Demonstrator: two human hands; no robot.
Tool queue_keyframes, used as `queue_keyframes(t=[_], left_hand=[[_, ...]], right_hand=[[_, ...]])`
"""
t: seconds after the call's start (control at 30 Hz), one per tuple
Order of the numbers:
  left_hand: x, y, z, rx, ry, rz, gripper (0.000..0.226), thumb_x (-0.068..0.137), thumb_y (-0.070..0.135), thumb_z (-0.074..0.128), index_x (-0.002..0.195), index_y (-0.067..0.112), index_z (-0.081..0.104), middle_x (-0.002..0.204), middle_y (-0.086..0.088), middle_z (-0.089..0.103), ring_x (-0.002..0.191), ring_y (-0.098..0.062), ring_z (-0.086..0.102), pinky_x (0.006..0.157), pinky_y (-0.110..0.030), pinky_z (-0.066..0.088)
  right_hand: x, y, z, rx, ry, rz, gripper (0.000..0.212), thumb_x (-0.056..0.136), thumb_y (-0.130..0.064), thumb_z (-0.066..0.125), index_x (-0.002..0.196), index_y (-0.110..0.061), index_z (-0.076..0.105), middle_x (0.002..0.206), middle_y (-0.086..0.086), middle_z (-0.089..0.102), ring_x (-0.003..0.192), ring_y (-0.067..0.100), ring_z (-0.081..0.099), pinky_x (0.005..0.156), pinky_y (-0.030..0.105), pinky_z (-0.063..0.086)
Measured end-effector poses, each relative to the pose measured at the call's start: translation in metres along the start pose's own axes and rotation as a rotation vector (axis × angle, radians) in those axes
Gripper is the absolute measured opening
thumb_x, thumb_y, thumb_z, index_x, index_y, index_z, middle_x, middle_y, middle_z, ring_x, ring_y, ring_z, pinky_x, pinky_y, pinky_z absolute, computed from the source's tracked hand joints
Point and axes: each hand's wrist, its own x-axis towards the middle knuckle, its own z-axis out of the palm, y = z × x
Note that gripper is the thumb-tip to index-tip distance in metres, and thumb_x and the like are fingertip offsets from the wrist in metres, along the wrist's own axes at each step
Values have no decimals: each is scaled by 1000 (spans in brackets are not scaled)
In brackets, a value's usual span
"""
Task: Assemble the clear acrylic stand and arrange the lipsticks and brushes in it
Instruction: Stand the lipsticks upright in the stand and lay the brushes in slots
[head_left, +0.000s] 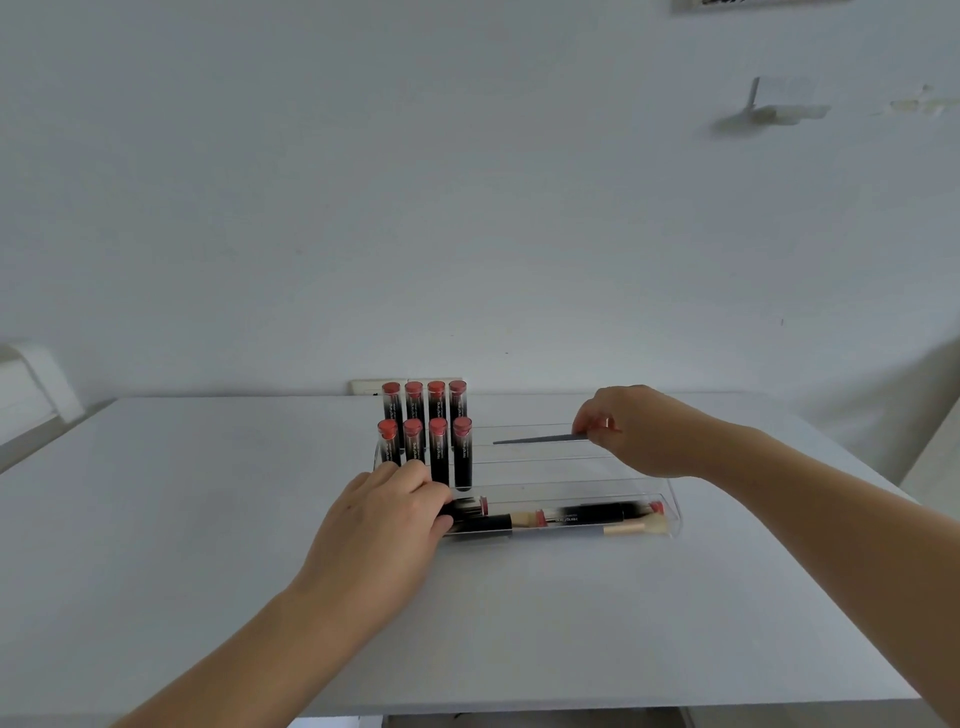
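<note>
A clear acrylic stepped stand (670, 499) sits on the white table. Several black lipsticks with red tops (462, 452) stand upright in two rows at its left end. In the front trough lie lipsticks (587, 514) and brushes with pale bristles (636, 527). My left hand (389, 519) rests at the stand's front left corner, its fingers curled over the end of a lying black tube. My right hand (634, 428) pinches the end of a thin dark brush handle (535, 439), held level above the upper steps and pointing left.
The white table (208, 519) runs to a plain white wall behind. A white socket plate (366, 387) sits on the wall behind the lipsticks. Something white juts in at the far left edge (31, 384).
</note>
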Motion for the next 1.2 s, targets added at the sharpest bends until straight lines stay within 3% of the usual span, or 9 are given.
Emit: queue_keyframes(t=[0.2, 0.33, 0.53, 0.7, 0.87, 1.03, 1.13, 1.2], left_hand=[[0, 1, -3, 1, -13, -2, 15, 81, 21, 83, 96, 20, 79, 84, 6, 66, 76, -18, 63, 67, -32, 53], [0, 0, -2, -5, -6, -2, 13, 87, 23, 77, 100, 21, 78, 89, 6, 65, 82, -18, 62, 72, -33, 52], [-1, -1, 0, -27, -6, -9, 19, 97, 30, 64, 113, 25, 74, 100, 9, 63, 92, -15, 59, 83, -30, 47], [-2, 0, 1, -29, -7, -10, 21, 99, 32, 61, 116, 27, 72, 103, 11, 62, 95, -13, 57, 84, -27, 46], [-1, 0, -2, -15, -23, -12, 19, 96, 29, 65, 113, 25, 74, 100, 10, 63, 92, -13, 59, 82, -28, 47], [-1, 2, -4, 2, -43, -7, 17, 94, 27, 69, 109, 23, 75, 97, 9, 64, 89, -14, 60, 79, -30, 50], [-1, 3, -5, 13, -29, -9, 14, 83, 20, 82, 96, 19, 78, 87, 7, 66, 78, -16, 63, 69, -33, 55], [-1, 3, -5, 24, -25, 1, 14, 80, 18, 84, 92, 18, 78, 85, 7, 67, 76, -17, 64, 67, -34, 56]], right_hand=[[-2, 2, 2, 20, -14, 19, 36, 103, -10, 42, 115, -29, 70, 111, -13, 61, 107, 12, 56, 93, 26, 45], [-5, 5, -1, 76, 6, 61, 53, 93, 5, 37, 113, -31, 71, 107, -12, 65, 103, 11, 61, 90, 24, 49], [-8, 4, 1, 157, 11, 69, 54, 93, 5, 36, 114, -30, 71, 112, -8, 69, 105, 13, 65, 97, 31, 52], [-8, 0, 5, 231, 15, 36, 54, 96, 5, 35, 123, -28, 69, 112, -13, 70, 109, 3, 63, 100, 17, 45], [-14, 3, 7, 221, -20, 19, 57, 95, 5, 35, 129, -31, 65, 118, -19, 68, 110, -6, 59, 91, 2, 35], [-23, 2, 8, 187, 57, -17, 46, 98, -3, 43, 124, -33, 66, 119, -20, 65, 113, 0, 58, 100, 16, 41], [-31, -12, 7, 168, 193, -128, 25, 97, -18, 57, 108, -34, 72, 101, -21, 67, 97, 0, 62, 86, 20, 49], [-38, -27, 9, 185, 168, -196, 16, 94, -25, 62, 100, -35, 74, 93, -20, 66, 89, 1, 62, 77, 19, 49]])
